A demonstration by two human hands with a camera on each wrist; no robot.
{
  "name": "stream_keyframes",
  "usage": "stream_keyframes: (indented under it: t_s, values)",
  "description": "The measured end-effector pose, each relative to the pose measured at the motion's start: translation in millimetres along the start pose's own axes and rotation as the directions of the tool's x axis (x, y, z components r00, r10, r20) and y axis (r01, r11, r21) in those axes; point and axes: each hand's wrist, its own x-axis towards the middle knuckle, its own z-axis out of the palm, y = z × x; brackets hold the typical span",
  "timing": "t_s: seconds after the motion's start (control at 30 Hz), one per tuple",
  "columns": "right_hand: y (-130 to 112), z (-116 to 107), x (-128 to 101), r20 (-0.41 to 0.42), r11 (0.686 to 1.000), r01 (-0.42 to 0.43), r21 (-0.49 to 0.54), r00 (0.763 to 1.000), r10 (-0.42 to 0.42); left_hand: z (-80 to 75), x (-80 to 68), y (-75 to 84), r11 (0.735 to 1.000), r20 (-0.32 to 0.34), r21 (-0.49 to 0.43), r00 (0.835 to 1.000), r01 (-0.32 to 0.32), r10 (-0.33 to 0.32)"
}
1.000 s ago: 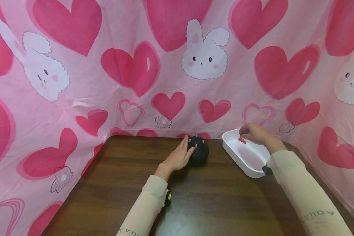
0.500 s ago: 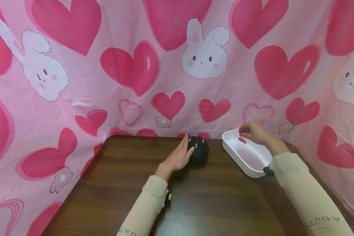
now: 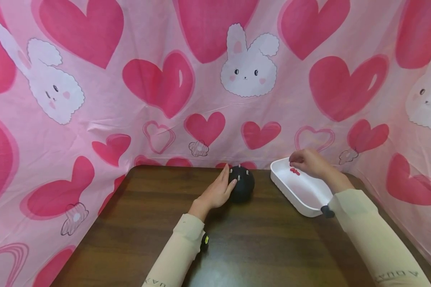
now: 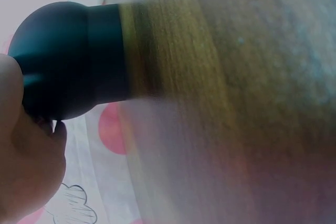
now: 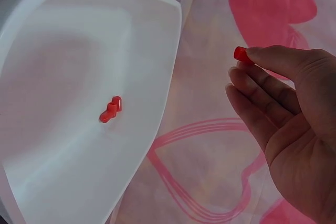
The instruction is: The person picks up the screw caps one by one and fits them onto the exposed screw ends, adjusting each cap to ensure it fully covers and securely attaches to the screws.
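Centre of the head view: we see the surface (image 3: 129, 223) carrying a white tray (image 3: 301, 195) at right and a black ball-shaped object (image 3: 243, 186). Left hand (image 3: 217, 192) rests flat-fingered against it. Right hand (image 5: 286, 124) pinches a red piece (image 5: 240, 54) beside the tray; two red pieces (image 5: 111, 109) lie inside.

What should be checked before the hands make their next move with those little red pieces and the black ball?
1. Right hand has a red piece pinched at its fingertips: ok.
2. More red pieces lie in the white tray: ok.
3. Left hand rests against the black ball, steadying it: ok.
4. Ball sits on the wooden table, apart from the tray: ok.
5. Small pegs stick up from the ball's top; a free spot for another: cannot tell.
6. Grip firm enough to carry the piece: cannot tell, only the tip shows.
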Motion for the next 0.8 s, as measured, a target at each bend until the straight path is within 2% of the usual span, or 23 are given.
stream_keyframes:
  t_s: [0.4,0.8]
  values:
    - [-9,-3,1,-0.039,1.000,0.015,-0.015,0.999,-0.015,-1.3,-1.1,2.2,1.000,0.007,-0.009,1.000,0.011,-0.011]
    - [-22,-3,3,-0.057,1.000,0.010,0.024,0.998,-0.008,-1.2,-0.6,1.3,1.000,0.008,-0.016,1.000,0.004,-0.004]
